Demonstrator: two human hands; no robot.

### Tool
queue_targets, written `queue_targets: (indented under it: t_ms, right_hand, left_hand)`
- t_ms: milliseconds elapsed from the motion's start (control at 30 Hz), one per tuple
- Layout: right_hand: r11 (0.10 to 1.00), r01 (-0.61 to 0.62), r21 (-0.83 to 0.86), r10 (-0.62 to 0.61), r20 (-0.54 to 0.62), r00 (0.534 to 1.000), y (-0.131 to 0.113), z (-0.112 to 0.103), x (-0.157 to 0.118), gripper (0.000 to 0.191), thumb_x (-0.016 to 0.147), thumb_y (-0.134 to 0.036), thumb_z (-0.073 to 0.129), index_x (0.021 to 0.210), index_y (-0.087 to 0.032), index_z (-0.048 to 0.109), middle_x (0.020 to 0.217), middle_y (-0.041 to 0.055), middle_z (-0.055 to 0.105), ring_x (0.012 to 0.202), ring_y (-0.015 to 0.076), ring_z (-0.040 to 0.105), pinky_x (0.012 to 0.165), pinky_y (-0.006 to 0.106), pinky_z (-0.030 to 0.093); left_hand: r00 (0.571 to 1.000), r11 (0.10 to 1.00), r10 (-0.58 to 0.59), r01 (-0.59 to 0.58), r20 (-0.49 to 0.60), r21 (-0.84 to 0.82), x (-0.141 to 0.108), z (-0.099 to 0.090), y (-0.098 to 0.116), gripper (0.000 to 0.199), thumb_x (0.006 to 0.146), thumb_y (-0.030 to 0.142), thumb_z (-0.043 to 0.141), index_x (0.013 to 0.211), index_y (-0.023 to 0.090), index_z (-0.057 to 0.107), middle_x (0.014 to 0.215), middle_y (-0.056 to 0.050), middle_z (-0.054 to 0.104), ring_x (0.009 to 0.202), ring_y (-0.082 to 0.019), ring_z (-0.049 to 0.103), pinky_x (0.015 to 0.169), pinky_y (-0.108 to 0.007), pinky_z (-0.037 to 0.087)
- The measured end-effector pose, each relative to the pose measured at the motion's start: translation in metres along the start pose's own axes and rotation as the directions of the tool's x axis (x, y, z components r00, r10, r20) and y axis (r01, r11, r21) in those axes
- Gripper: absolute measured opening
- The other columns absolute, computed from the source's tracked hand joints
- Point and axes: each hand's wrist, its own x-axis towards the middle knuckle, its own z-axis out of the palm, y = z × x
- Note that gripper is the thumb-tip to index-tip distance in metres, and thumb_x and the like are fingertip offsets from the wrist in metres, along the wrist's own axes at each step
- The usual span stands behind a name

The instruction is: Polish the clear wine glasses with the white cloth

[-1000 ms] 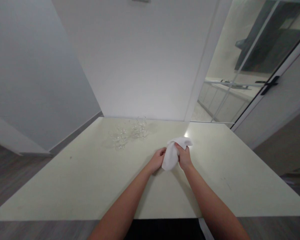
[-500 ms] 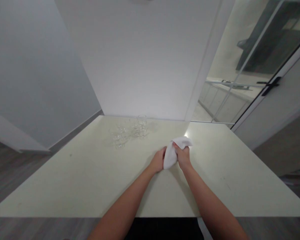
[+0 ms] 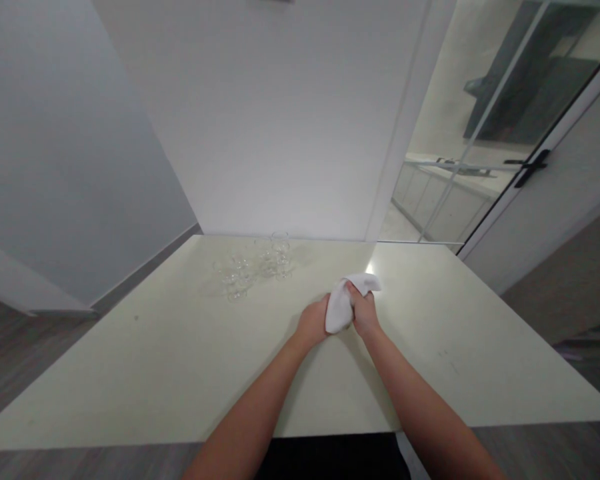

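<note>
A white cloth [image 3: 341, 308] is bunched between my two hands, just above the middle of the table. My right hand [image 3: 363, 311] is closed on the cloth, its thumb pressing on top and a loose corner sticking out past the knuckles. On the cloth's left side, my left hand [image 3: 313, 321] curls its fingers inward behind the fabric. Whatever it grips there is covered by the cloth and cannot be made out. Several clear drinking glasses [image 3: 280, 250] stand in a cluster beyond my left hand, near the table's back edge.
The pale table [image 3: 180, 373] reaches back to a white panel [image 3: 290, 133]. To the right, a glazed door with a black handle [image 3: 530, 167] stands behind the table's edge. A grey wall [image 3: 80, 147] rises on the left.
The view has turned and tilted slightly. My left hand has rolled a little against the cloth, and the cloth's lower edge sits slightly higher. The glasses have stayed in place.
</note>
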Motion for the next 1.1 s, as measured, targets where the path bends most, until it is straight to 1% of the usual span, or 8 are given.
queue_targets:
  t_ms: [67, 267, 467, 633, 700, 867, 967, 1100]
  right_hand:
    - [1.0, -0.02, 0.003, 0.02, 0.024, 1.0, -0.001, 0.0, 0.0, 0.037, 0.058, -0.034, 0.077, 0.086, -0.015, 0.062, 0.084, 0.0052, 0.071, 0.074, 0.0178, 0.065, 0.067, 0.028, 0.053]
    - [0.993, -0.1, 0.063, 0.084, 0.22, 0.972, -0.006, -0.007, -0.005, 0.036, 0.056, -0.032, 0.076, 0.085, -0.018, 0.061, 0.074, 0.0001, 0.069, 0.065, 0.0165, 0.063, 0.062, 0.027, 0.053]
    - [0.997, 0.024, -0.078, -0.018, 0.072, 0.997, -0.001, -0.002, -0.004, 0.037, 0.058, -0.033, 0.077, 0.086, -0.015, 0.061, 0.084, 0.0054, 0.07, 0.072, 0.0175, 0.065, 0.067, 0.028, 0.053]
    - [0.998, -0.031, -0.057, 0.044, 0.252, 0.967, -0.004, -0.007, -0.008, 0.047, 0.054, -0.028, 0.079, 0.096, -0.018, 0.058, 0.089, 0.0039, 0.07, 0.078, 0.0185, 0.066, 0.07, 0.03, 0.054]
    - [0.999, -0.031, -0.042, 0.041, 0.26, 0.965, -0.005, -0.007, -0.01, 0.051, 0.053, -0.027, 0.079, 0.099, -0.019, 0.057, 0.09, 0.0028, 0.069, 0.077, 0.0178, 0.066, 0.068, 0.029, 0.054]
    - [0.984, 0.086, -0.154, -0.072, 0.091, 0.993, -0.002, 0.0, -0.01, 0.041, 0.056, -0.034, 0.078, 0.089, -0.014, 0.062, 0.089, 0.0073, 0.069, 0.076, 0.018, 0.065, 0.069, 0.029, 0.053]
    - [0.974, 0.104, -0.203, -0.099, 0.036, 0.994, -0.001, 0.003, -0.009, 0.041, 0.057, -0.037, 0.078, 0.088, -0.012, 0.064, 0.091, 0.009, 0.07, 0.078, 0.019, 0.065, 0.071, 0.03, 0.053]
    - [0.991, 0.002, -0.135, 0.017, 0.142, 0.99, -0.004, -0.001, -0.011, 0.042, 0.055, -0.034, 0.079, 0.09, -0.016, 0.063, 0.087, 0.0054, 0.07, 0.077, 0.0192, 0.065, 0.07, 0.03, 0.053]
  left_hand:
    - [1.0, 1.0, -0.02, 0.02, -0.002, 0.007, 0.0, 0.0, 0.0, 0.059, 0.061, 0.036, 0.072, 0.115, 0.017, 0.059, 0.1, -0.01, 0.067, 0.096, -0.027, 0.06, 0.08, -0.035, 0.047]
    - [0.958, 0.966, -0.083, 0.145, 0.276, -0.212, 0.0, -0.005, -0.001, 0.046, 0.08, 0.043, 0.048, 0.109, 0.01, 0.062, 0.086, -0.009, 0.069, 0.073, -0.02, 0.062, 0.07, -0.034, 0.049]
    - [0.999, 0.998, -0.015, 0.013, 0.032, 0.055, 0.001, 0.001, -0.002, 0.054, 0.068, 0.036, 0.065, 0.118, 0.016, 0.059, 0.108, -0.013, 0.066, 0.101, -0.028, 0.058, 0.091, -0.039, 0.043]
    - [0.964, 0.924, -0.056, 0.148, 0.259, -0.354, -0.002, 0.002, -0.007, 0.054, 0.08, 0.048, 0.05, 0.122, 0.014, 0.056, 0.109, -0.012, 0.066, 0.096, -0.024, 0.061, 0.086, -0.038, 0.047]
    - [0.948, 0.899, -0.111, 0.223, 0.298, -0.376, -0.002, 0.0, -0.009, 0.053, 0.083, 0.048, 0.046, 0.12, 0.012, 0.057, 0.105, -0.012, 0.067, 0.092, -0.024, 0.062, 0.082, -0.038, 0.049]
    - [0.994, 0.996, -0.058, 0.063, 0.089, -0.06, 0.002, 0.0, -0.014, 0.046, 0.073, 0.041, 0.06, 0.11, 0.014, 0.063, 0.108, -0.012, 0.067, 0.1, -0.028, 0.059, 0.088, -0.038, 0.045]
    - [0.995, 0.99, -0.097, 0.1, -0.033, 0.099, 0.003, 0.005, -0.013, 0.059, 0.063, 0.038, 0.07, 0.117, 0.016, 0.059, 0.105, -0.014, 0.067, 0.104, -0.033, 0.058, 0.091, -0.04, 0.042]
    - [0.99, 0.959, -0.11, 0.129, 0.088, -0.251, 0.0, 0.007, -0.006, 0.058, 0.073, 0.049, 0.059, 0.12, 0.014, 0.057, 0.104, -0.014, 0.067, 0.1, -0.028, 0.061, 0.088, -0.038, 0.045]
